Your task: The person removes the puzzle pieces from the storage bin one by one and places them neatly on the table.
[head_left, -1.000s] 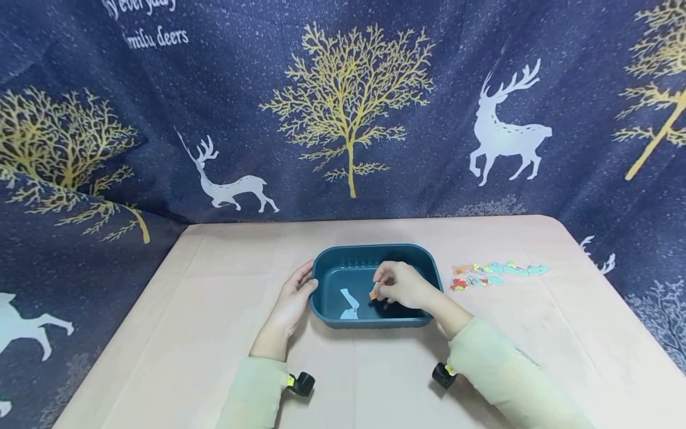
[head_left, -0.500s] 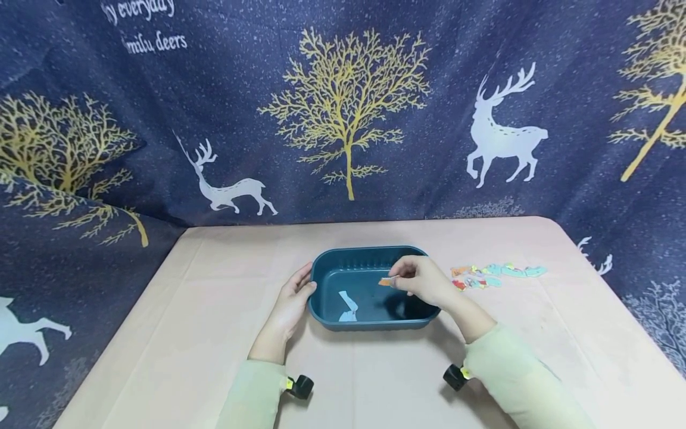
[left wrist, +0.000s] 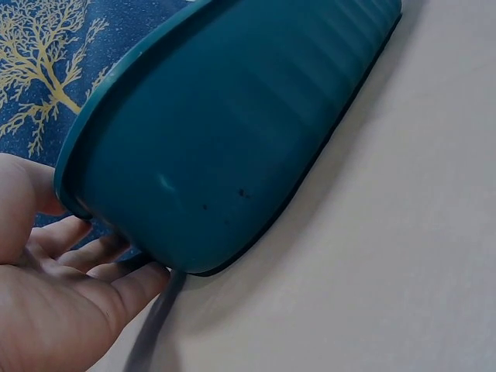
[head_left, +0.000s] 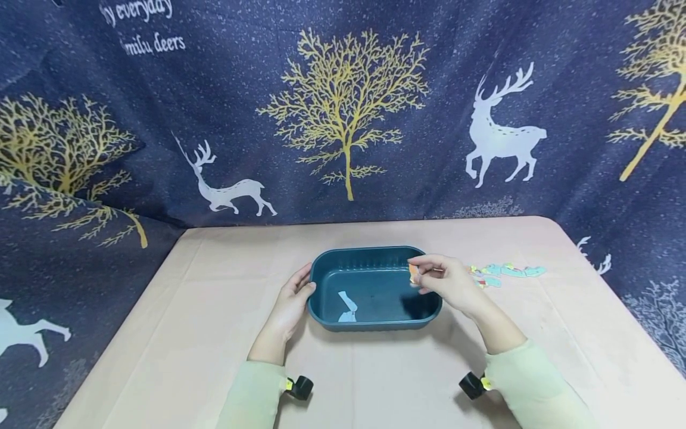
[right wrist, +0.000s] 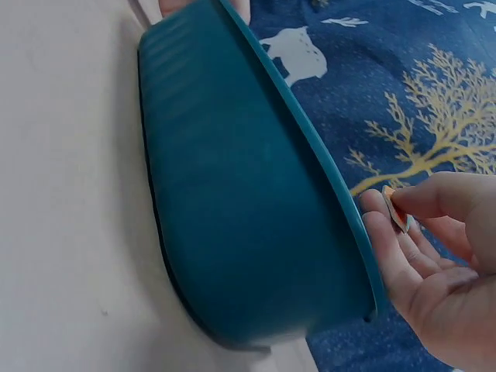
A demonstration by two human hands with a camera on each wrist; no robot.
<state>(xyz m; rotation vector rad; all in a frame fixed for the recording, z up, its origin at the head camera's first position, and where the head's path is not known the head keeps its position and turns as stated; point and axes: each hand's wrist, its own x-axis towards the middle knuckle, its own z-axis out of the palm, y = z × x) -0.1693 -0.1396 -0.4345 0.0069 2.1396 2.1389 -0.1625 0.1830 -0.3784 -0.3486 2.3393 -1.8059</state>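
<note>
A dark teal oblong plastic tub [head_left: 370,325] stands on the table in the head view. My left hand [head_left: 289,301] holds its left end, thumb at the rim and fingers along the outer wall, as the left wrist view shows. Over the tub's right end, my right hand [head_left: 447,283] pinches a small orange flat piece [head_left: 414,273] with a pale edge between thumb and fingers. The piece [right wrist: 395,209] also shows near the rim in the right wrist view. Pale blue flat pieces [head_left: 348,302] lie on the tub floor, at the left front.
Right of the tub, several flat colourful pieces [head_left: 513,270] lie in rows on the table, partly hidden behind my right hand. A pale pink cloth covers the table [head_left: 214,322]. Behind it hangs a dark blue curtain [head_left: 236,119] with deer and trees.
My right hand has lifted the orange piece from low in the tub and carried it right, to above the tub's right end. My left hand stays on the tub.
</note>
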